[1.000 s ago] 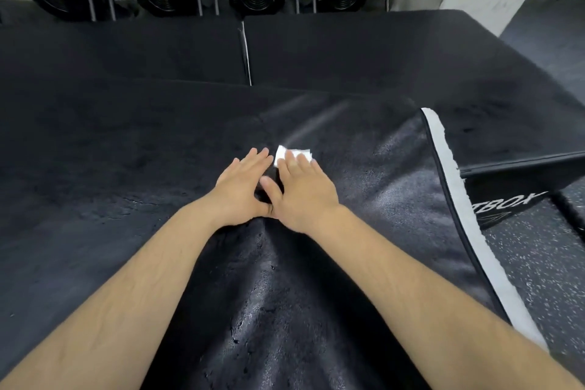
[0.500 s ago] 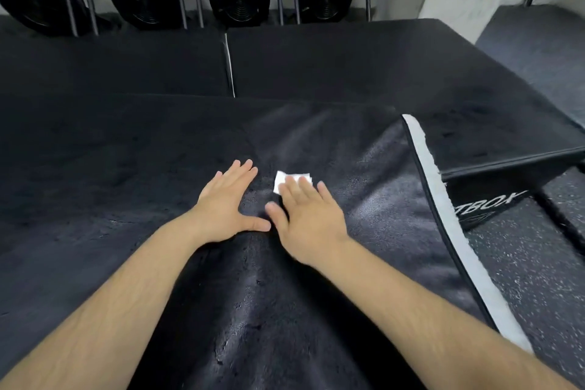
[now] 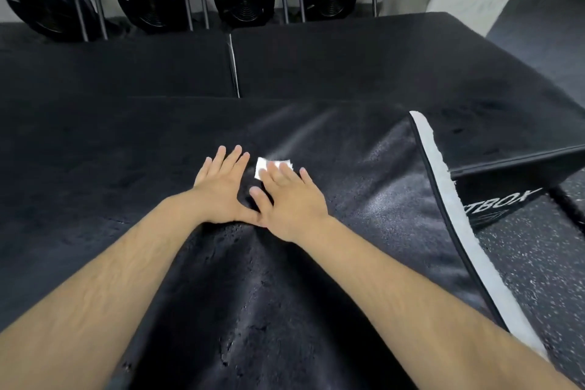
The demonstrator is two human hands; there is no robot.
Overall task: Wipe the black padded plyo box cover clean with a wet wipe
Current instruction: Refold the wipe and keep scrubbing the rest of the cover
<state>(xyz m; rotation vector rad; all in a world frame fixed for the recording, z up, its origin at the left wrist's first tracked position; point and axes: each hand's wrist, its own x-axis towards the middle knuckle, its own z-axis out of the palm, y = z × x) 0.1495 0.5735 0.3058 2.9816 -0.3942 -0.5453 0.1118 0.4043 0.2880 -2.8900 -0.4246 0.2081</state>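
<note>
Our right hand (image 3: 292, 201), fingers straight, presses the wipe (image 3: 263, 165) on the cover (image 3: 364, 199); our left hand (image 3: 221, 190) lies flat at its 9 o'clock.

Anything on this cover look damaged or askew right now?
Yes. The black padded cover has cracked, flaking patches near the bottom centre, and it bunches into a ridge just below the left hand and right hand.
</note>
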